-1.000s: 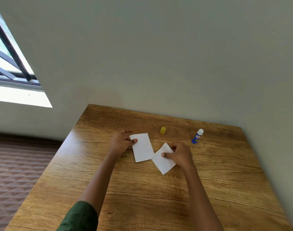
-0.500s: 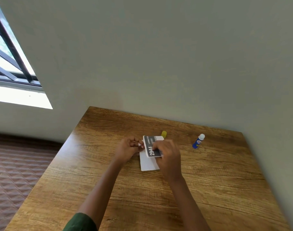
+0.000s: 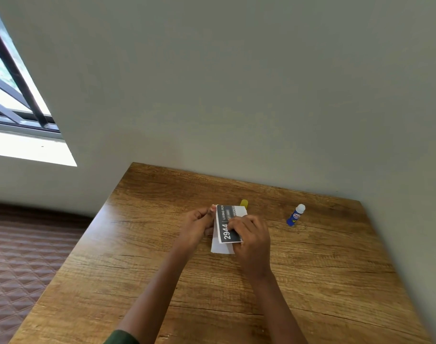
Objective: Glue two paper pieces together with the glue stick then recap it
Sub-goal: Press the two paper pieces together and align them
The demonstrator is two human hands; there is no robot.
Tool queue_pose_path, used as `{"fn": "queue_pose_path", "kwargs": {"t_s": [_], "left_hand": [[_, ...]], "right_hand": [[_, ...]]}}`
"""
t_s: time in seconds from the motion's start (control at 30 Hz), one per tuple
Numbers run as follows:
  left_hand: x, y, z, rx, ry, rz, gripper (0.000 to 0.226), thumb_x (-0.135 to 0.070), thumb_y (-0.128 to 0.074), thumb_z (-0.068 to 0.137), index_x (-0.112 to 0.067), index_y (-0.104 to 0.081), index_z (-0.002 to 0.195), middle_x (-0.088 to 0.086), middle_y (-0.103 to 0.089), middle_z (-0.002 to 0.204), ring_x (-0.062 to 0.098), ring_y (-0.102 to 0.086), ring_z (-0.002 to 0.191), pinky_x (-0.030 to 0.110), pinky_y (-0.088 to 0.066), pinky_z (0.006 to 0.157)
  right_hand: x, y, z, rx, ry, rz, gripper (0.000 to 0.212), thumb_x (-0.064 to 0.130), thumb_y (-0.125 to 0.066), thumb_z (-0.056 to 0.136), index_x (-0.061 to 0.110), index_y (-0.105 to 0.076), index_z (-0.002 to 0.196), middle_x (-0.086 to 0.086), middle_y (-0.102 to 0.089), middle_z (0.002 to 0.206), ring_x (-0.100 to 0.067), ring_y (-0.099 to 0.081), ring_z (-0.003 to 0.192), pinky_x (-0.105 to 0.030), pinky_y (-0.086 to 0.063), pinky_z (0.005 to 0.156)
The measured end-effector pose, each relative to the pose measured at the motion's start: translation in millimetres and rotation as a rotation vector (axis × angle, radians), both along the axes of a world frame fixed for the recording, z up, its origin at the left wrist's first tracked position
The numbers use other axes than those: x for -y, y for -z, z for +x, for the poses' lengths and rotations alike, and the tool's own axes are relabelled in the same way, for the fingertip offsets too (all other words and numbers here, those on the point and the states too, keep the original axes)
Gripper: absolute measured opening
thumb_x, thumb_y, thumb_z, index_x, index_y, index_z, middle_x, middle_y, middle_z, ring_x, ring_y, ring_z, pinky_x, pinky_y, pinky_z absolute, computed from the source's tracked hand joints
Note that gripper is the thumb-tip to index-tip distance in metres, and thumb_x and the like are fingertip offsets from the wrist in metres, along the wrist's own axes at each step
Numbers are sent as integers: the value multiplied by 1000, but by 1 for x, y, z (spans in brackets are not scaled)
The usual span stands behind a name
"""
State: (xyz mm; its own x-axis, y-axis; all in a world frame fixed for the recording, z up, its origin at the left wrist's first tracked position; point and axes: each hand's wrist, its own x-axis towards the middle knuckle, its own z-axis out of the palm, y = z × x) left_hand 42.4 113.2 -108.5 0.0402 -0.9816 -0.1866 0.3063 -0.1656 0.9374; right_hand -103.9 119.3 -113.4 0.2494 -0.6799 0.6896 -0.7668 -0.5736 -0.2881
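Note:
Two paper pieces lie stacked mid-table. The top piece (image 3: 226, 223) shows a dark printed face with "2944"; the white bottom piece (image 3: 220, 248) sticks out below it. My right hand (image 3: 251, 238) presses its fingers flat on the top piece. My left hand (image 3: 197, 225) pinches the stack's left edge. The blue glue stick (image 3: 295, 215), uncapped with its white tip bare, stands apart at the right. Its yellow cap (image 3: 244, 203) lies just behind the papers.
The wooden table (image 3: 311, 281) abuts a grey wall at its back and right. Its left edge drops to a brown patterned floor (image 3: 21, 256). A barred window (image 3: 11, 78) is at the upper left.
My right hand flipped the right-hand paper over and laid it printed face up on the left paper. Both hands have since settled on the stack, barely moving.

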Motion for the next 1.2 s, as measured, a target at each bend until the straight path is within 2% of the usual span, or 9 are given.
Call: {"fn": "queue_pose_path", "kwargs": {"t_s": [0.23, 0.37, 0.43, 0.5, 0.63, 0.77, 0.87, 1.1, 1.2], "left_hand": [[2, -3, -6, 58, -77, -25, 14, -10, -63, 84, -3, -67, 95, 16, -72, 87, 24, -69, 77, 31, -58, 67], [3, -3, -1, 125, -127, -61, 9, -10, -63, 85, -7, -69, 92, 14, -73, 87, 27, -70, 78, 36, -58, 71], [2, -5, 2, 163, -151, -85, 10, -10, -64, 84, -7, -69, 92, 12, -74, 85, 25, -71, 79, 34, -58, 68], [2, -8, 5, 197, -159, -124, 8, -10, -65, 84, -9, -70, 90, 8, -74, 84, 22, -71, 78, 35, -58, 69], [2, -14, 8, 249, -137, -199, 7, -9, -66, 82, -11, -70, 88, 5, -75, 82, 20, -71, 78, 39, -56, 72], [-1, -21, 4, 304, -81, -283, 11, -10, -66, 82, -12, -71, 91, 5, -75, 85, 21, -71, 82, 38, -56, 73], [-3, -25, 0, 291, -67, -322, 13, -7, -66, 81, -12, -71, 93, 8, -75, 88, 21, -71, 84, 38, -57, 74], [-8, -27, 1, 150, -118, -346, 31, -36, -64, 77, -11, -71, 95, 12, -74, 87, 27, -71, 81, 31, -58, 64], [-8, -26, 2, 110, -180, -329, 27, -27, -60, 82, -7, -71, 96, 17, -73, 88, 31, -70, 81, 35, -58, 66]], "right_hand": [[-6, -1, 1, -66, 2, 19, 20, 32, -58, 82, 16, -68, 85, 3, -71, 92, -14, -55, 89, -25, -45, 75], [-9, -3, -7, -30, -62, 228, 40, 17, -62, 75, 26, -56, 113, 3, -55, 125, -8, -40, 113, -28, -42, 90], [-11, -8, -12, 95, -120, 357, 62, 2, -63, 73, 33, -46, 124, 6, -39, 138, -2, -31, 123, -18, -38, 93], [-13, -20, -18, 390, -135, 514, 71, -12, -57, 73, 32, -44, 126, 6, -40, 137, 4, -41, 118, -12, -50, 76], [-3, -54, -32, 737, -159, 603, 52, -11, -55, 81, 26, -52, 117, 5, -65, 107, -7, -61, 93, -14, -50, 74], [11, -69, -34, 734, -164, 681, 27, 18, -70, 81, 28, -63, 105, 6, -68, 97, -8, -64, 87, -26, -56, 78], [18, -67, -30, 706, -137, 726, 16, 22, -74, 77, 25, -70, 93, 4, -70, 91, -15, -64, 84, -39, -56, 74], [17, -60, -31, 805, -194, 752, 7, 10, -71, 79, 16, -69, 81, -5, -70, 81, -15, -65, 77, -36, -55, 69], [15, -61, -34, 919, -221, 787, 6, 10, -68, 81, 10, -67, 87, -1, -69, 80, -11, -65, 78, -28, -55, 69]]}}
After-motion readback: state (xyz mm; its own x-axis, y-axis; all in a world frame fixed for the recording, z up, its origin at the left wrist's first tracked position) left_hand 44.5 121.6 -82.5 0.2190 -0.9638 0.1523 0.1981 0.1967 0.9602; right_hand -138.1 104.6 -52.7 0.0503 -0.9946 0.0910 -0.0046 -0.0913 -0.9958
